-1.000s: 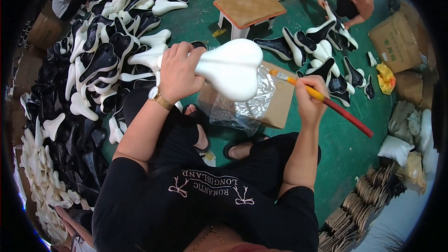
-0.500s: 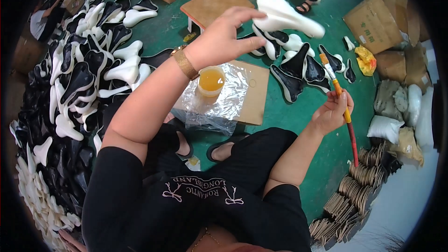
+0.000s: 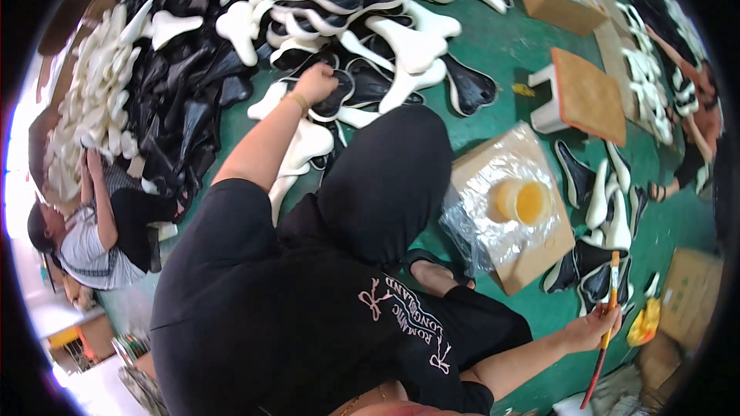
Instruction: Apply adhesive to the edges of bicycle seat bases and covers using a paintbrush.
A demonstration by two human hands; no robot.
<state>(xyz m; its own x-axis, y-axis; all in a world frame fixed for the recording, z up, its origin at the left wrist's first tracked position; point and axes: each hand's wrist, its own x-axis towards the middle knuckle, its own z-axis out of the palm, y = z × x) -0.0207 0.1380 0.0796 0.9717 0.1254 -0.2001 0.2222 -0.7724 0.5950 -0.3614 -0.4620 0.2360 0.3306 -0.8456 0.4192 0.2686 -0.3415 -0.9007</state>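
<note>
Far left: a seated person (image 3: 104,239) in a pale top, hands by a heap of cream-white pieces (image 3: 92,108).
Dark heap: limp black pieces (image 3: 185,92) just right of the white ones.
Left hand: the left hand (image 3: 316,83) is over the saddle pile, fingers curled, at a black-lined saddle (image 3: 333,104) (whether it has hold of it, I cannot tell).
White saddles: several (image 3: 408,42) lie to the right of that hand.
Cup: a cup (image 3: 509,200) of amber liquid stands on clear plastic (image 3: 509,160) over a cardboard box (image 3: 539,258).
Stool: brown-topped (image 3: 592,100), beyond the box.
Right hand: the right hand (image 3: 592,329) has its fingers closed around a brush (image 3: 613,293), bristles up, well apart from the cup.
Far right: a yellow bag (image 3: 644,322) near the brush.
</note>
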